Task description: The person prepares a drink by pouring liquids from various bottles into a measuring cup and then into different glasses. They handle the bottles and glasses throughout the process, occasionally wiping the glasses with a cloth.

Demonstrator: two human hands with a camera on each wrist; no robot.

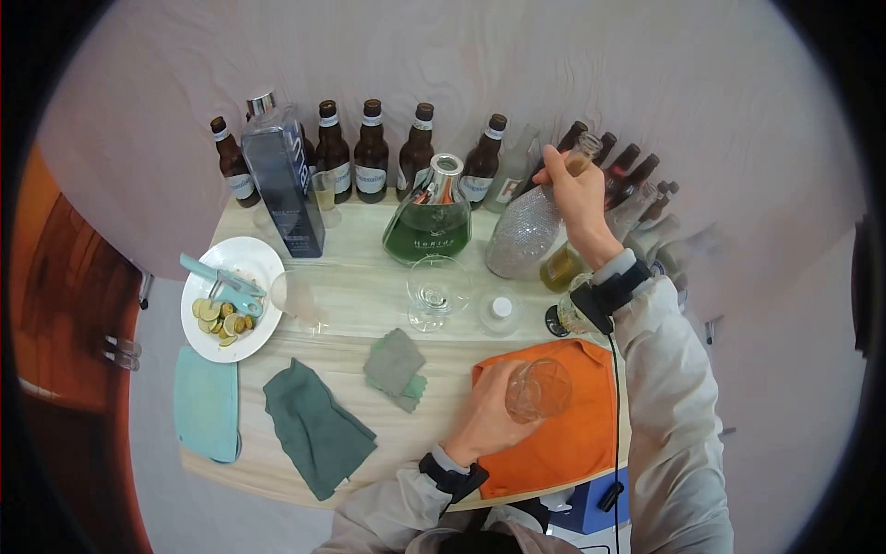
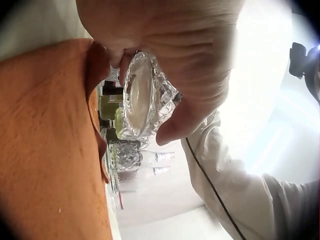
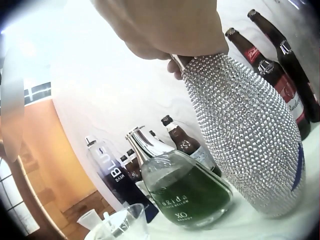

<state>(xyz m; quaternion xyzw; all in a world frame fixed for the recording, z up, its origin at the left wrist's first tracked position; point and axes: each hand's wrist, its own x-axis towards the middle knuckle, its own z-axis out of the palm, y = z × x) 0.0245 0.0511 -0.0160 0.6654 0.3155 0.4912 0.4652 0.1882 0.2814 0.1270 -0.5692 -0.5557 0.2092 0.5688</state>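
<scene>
My right hand [image 1: 581,198] grips the neck of a bottle [image 1: 524,235] covered in sparkling studs. In the right wrist view the studded bottle [image 3: 250,135] leans, its base low at the right, beside a flask of green liquid [image 3: 190,192]. Over the orange cloth [image 1: 591,415], my left hand [image 1: 489,411] holds a cut-glass tumbler [image 1: 538,391]. The left wrist view shows the tumbler [image 2: 142,97] on its side in the picture, with fingers and thumb of the left hand [image 2: 175,65] around it.
Brown bottles [image 1: 371,157] line the back, near a tall blue bottle [image 1: 281,175]. At the left stands a plate [image 1: 268,323] with lime slices and a peeler. A stemmed glass [image 1: 438,294] and a white-capped bottle [image 1: 499,314] stand mid-table. Folded cloths [image 1: 318,429] lie in front.
</scene>
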